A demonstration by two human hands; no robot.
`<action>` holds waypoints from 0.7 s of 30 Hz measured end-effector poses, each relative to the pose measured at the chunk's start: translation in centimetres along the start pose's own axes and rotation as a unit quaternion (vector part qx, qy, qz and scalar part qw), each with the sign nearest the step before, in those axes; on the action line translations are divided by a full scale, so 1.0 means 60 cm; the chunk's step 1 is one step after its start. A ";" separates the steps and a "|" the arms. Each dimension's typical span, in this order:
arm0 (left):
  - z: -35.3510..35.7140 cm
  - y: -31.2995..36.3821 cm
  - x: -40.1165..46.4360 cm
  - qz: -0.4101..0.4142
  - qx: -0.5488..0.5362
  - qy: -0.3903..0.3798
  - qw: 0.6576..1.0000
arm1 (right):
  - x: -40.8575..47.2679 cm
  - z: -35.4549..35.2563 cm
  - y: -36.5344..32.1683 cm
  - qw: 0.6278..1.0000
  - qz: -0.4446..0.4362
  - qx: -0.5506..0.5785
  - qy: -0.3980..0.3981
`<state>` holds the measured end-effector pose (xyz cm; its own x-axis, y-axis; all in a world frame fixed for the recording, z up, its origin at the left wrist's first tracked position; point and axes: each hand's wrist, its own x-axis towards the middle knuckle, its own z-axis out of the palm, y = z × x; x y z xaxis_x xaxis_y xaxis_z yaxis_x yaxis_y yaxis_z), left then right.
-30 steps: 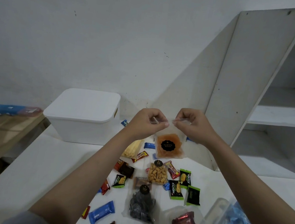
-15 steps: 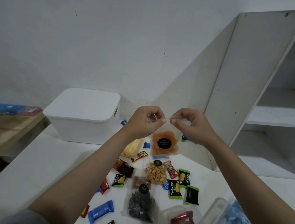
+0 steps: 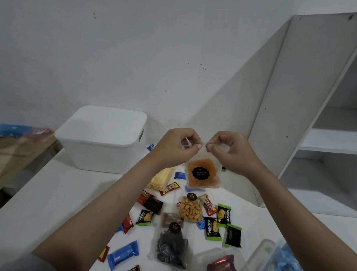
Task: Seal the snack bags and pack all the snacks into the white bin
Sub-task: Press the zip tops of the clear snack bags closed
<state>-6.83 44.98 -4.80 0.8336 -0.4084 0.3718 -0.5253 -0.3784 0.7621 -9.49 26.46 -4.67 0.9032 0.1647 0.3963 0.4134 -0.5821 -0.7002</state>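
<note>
A: What can go wrong here?

B: The clear bag of orange snack (image 3: 200, 174) is hung in the air only by its top strip, at 12 o'clock from the black snack bag (image 3: 172, 247) on the white table (image 3: 46, 199). If the strip is pinched unevenly, a gap may be left in the seal, or the bag may be dropped.

A: And the hands?

B: The left hand (image 3: 175, 147) is closed on the strip's left end, the right hand (image 3: 228, 150) on its right end, thumbs pressed against fingers. The white bin (image 3: 102, 138), at 10 o'clock behind, is covered with its lid.
</note>
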 end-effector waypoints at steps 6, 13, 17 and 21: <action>-0.007 -0.002 0.001 -0.003 0.014 0.003 1.000 | -0.001 -0.001 0.000 1.000 -0.017 -0.003 -0.008; -0.002 -0.006 -0.002 0.017 0.006 0.007 1.000 | 0.003 0.006 -0.008 0.998 -0.039 -0.041 -0.002; -0.001 -0.008 -0.002 -0.031 -0.031 -0.017 0.999 | 0.005 0.009 -0.007 0.996 -0.065 -0.067 0.009; -0.014 -0.011 -0.006 -0.067 -0.095 -0.032 0.993 | 0.003 0.008 -0.001 0.996 -0.064 -0.069 0.004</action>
<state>-6.62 46.07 -4.95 0.8775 -0.4201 0.2311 -0.3643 -0.2707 0.8911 -9.31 26.90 -4.81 0.8429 0.2392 0.4819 0.5049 -0.6612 -0.5549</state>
